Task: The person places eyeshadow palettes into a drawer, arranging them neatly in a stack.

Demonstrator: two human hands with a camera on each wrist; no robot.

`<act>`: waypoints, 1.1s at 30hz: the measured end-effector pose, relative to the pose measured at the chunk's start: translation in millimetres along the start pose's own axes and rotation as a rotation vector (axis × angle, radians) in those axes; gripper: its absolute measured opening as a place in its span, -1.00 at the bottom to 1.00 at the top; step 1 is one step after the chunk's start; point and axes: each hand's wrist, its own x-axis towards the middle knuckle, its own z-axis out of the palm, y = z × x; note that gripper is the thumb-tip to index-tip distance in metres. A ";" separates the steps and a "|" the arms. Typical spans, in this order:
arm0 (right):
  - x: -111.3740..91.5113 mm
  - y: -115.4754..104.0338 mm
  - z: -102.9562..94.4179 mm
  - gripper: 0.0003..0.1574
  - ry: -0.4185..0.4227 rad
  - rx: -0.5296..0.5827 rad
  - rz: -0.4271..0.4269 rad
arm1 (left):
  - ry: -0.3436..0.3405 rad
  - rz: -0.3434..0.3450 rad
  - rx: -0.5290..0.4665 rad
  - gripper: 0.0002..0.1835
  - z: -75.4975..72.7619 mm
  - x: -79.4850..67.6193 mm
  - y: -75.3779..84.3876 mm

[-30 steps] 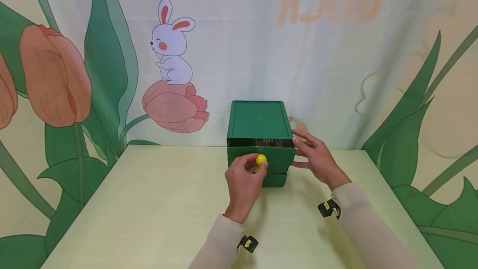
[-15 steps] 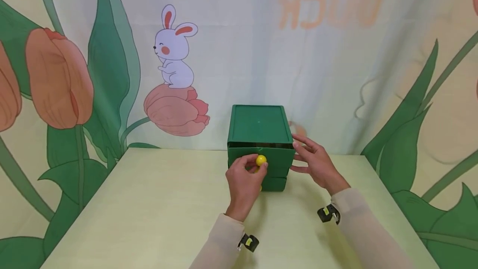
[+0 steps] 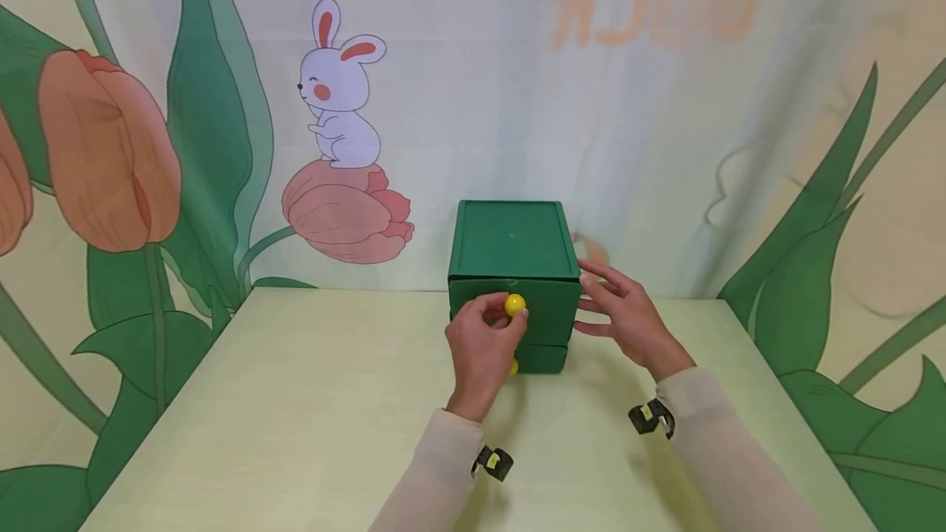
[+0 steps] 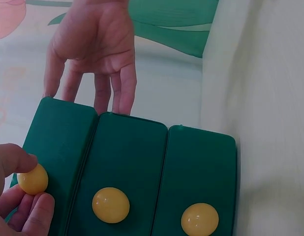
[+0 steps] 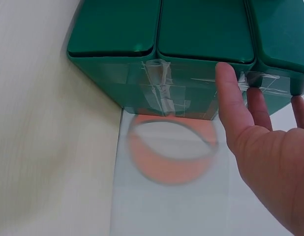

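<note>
A green box of three stacked drawers (image 3: 513, 238) stands at the back of the table. My left hand (image 3: 480, 351) pinches the round yellow knob (image 3: 515, 304) on the top drawer between thumb and fingers. That drawer's front (image 4: 63, 128) sits nearly flush with the others, with only a thin dark line under the lid in the head view. My right hand (image 3: 628, 314) steadies the box's right side with extended, spread fingers; its fingertips meet the taped side wall (image 5: 186, 88). The middle knob (image 4: 110, 205) and bottom knob (image 4: 200, 220) are untouched.
The pale table (image 3: 296, 401) stretches out in front and to both sides. Close behind the box hangs a printed curtain (image 3: 473, 105) with a rabbit and tulips. A black wrist camera (image 3: 493, 462) is strapped at the left sleeve, another (image 3: 650, 417) at the right.
The top drawer has slid inward, pushed by my left hand at the knob; the gap showing its contents has closed to a thin line. My right hand has stayed at the box's side.
</note>
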 end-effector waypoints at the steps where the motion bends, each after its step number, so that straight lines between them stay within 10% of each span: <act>1: -0.8 -0.9 0.6 -0.17 -0.002 0.001 0.005 | 0.001 0.000 0.000 -0.69 -0.4 0.1 0.0; 33: 9.8 -0.4 6.0 -0.12 -0.011 0.030 0.047 | -0.010 -0.034 0.040 -0.70 -3.7 12.7 -6.9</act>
